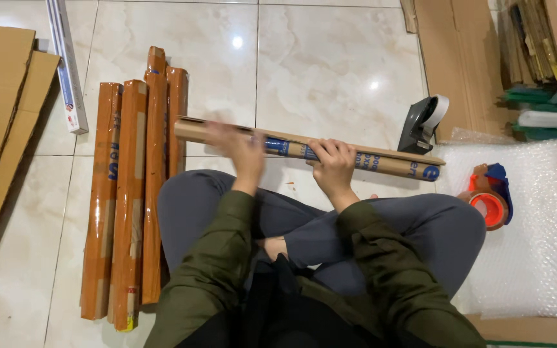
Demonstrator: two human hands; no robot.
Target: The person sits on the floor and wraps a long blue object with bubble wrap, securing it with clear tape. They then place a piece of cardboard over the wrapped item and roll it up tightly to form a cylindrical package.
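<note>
**Cardboard tube across the lap**

Person is sitting cross-legged on the tiled floor (pixel 330 71). Right hand (pixel 333 162) is gripping the long cardboard tube (pixel 381 161) near its middle; left hand (pixel 243 151) is blurring over it, apparently curled around it, nearer the left end. Tube's long axis is running left to right, just beyond the knees. Four orange-taped tubes (pixel 127 193) are lying alongside, left. Two tape dispensers: orange one (pixel 490 203) right, grey one (pixel 423 122) farther off.
</note>
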